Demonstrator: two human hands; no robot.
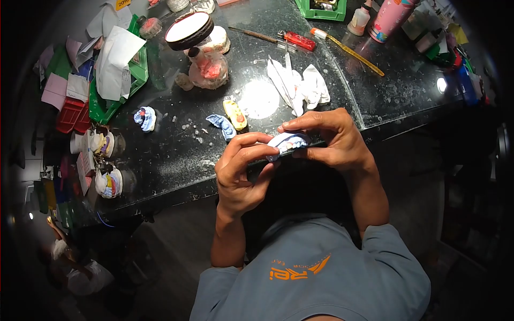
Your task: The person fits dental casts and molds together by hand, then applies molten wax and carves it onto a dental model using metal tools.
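Observation:
A pale blue and white dental model (289, 143) is held between both hands, just off the table's front edge. My left hand (243, 170) has its fingers closed on the model's left end. The right end is pinched between the thumb and fingers of my right hand (334, 140). Behind my left hand, a blue dental piece (221, 126) and a yellow one (234, 113) lie on the dark table. A crumpled white cloth (315, 86) lies behind my right hand, with thin metal tweezers (282, 85) beside it.
A red-handled tool (299, 40) and a yellow toothbrush (353, 52) lie farther back. Jars and a round-topped container (188, 28) stand at the back left. Another blue model (144, 119) and green bins (140, 68) are left. A pink bottle (390, 21) stands back right. Another person (88, 275) is at lower left.

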